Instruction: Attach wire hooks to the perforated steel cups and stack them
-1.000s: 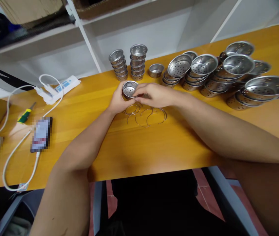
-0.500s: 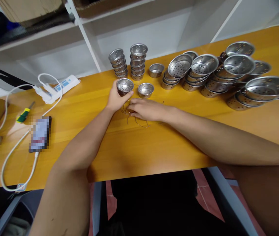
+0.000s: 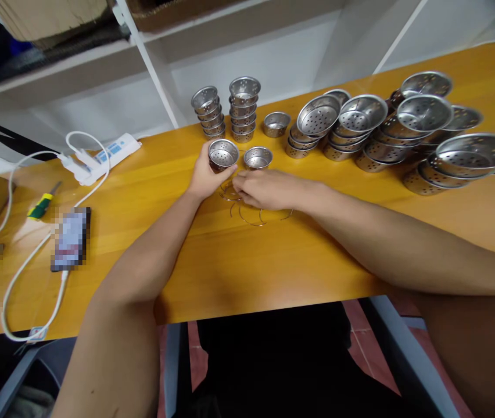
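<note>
My left hand (image 3: pixel 203 178) is wrapped round a small perforated metal cup (image 3: pixel 223 155), keeping it upright at the table's middle. Beside it stands a second metal cup (image 3: pixel 258 158), its lower front partly covered by my right hand. My right hand (image 3: pixel 258 188) is low over several thin, curved wires (image 3: pixel 251 222), fingers bent and pressed together. Wire loops (image 3: pixel 229 193) come out at its fingertips, between the two hands; the exact grip is hidden by the fingers.
Two stacks of metal cups (image 3: pixel 243 110) and a single cup (image 3: pixel 276 124) stand behind. Many more stacked cups (image 3: pixel 363 128) fill the right side. At left are a power strip (image 3: pixel 114 154), a screwdriver (image 3: pixel 42 203), a phone (image 3: pixel 71 238) and a white cable (image 3: pixel 10 290).
My right hand has moved slightly right, and the wire loops at its fingertips have shifted with it. My left hand stays round the cup, which has barely moved.
</note>
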Demonstrator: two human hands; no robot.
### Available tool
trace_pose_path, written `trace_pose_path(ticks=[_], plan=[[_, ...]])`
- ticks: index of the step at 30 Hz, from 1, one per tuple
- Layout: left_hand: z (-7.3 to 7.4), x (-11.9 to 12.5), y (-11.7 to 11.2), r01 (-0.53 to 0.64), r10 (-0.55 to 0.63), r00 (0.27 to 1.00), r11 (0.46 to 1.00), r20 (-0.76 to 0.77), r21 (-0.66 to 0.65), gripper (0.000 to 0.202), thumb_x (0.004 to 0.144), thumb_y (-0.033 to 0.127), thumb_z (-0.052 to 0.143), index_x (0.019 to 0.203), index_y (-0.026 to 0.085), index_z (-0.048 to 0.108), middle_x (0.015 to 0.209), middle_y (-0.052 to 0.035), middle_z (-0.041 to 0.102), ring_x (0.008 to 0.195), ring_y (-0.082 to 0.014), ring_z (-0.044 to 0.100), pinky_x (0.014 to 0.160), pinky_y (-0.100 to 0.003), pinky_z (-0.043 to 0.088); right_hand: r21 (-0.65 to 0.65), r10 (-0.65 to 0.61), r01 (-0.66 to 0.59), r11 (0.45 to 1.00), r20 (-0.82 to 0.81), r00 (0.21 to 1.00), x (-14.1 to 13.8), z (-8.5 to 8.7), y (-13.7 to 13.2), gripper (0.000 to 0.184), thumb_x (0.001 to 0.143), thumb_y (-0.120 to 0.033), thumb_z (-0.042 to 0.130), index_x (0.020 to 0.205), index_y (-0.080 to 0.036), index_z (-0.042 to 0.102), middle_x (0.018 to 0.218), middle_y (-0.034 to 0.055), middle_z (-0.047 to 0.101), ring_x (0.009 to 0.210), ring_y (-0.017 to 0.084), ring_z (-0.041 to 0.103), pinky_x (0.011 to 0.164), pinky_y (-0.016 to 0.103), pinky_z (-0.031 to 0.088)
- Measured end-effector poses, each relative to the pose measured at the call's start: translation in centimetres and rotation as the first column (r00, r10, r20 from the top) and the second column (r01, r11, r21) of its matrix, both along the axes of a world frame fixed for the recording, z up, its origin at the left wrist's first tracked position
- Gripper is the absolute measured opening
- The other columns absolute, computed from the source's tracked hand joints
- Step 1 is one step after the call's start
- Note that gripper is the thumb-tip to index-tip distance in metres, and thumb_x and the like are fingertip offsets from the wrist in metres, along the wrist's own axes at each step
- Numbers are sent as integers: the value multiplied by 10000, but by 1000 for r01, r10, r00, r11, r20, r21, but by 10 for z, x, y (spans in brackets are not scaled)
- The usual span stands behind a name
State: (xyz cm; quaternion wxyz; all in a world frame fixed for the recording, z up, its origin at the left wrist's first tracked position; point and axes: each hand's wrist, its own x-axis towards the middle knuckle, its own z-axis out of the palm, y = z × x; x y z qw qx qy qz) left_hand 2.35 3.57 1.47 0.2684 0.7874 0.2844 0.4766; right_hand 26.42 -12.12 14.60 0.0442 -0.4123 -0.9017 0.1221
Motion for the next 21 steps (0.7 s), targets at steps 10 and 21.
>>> trace_pose_path(ticks=[10,21], plan=[[0,-2,-2,42,-42,998,999,-38,-2,1045,1013,853,1021,1761,380,465,1744,-162,683,1654,-400,773,1431,-635,679,-68,-123,103,992,-549,826,39,7,26,181,1211,-404,794,1235,-243,874,1024,73,853,938,279,768,947,447,640],[14,4,-12,289,-282,957,952,73,-104,1048,957,970,970,1739,404,560,1724,-133,726,1568,-380,818,1314,-654,766,17,-245,312,950,-580,777,37,1,31,387,1307,-619,675,1347,-263,820,1083,117,789,1075,350,757,1110,535,695]])
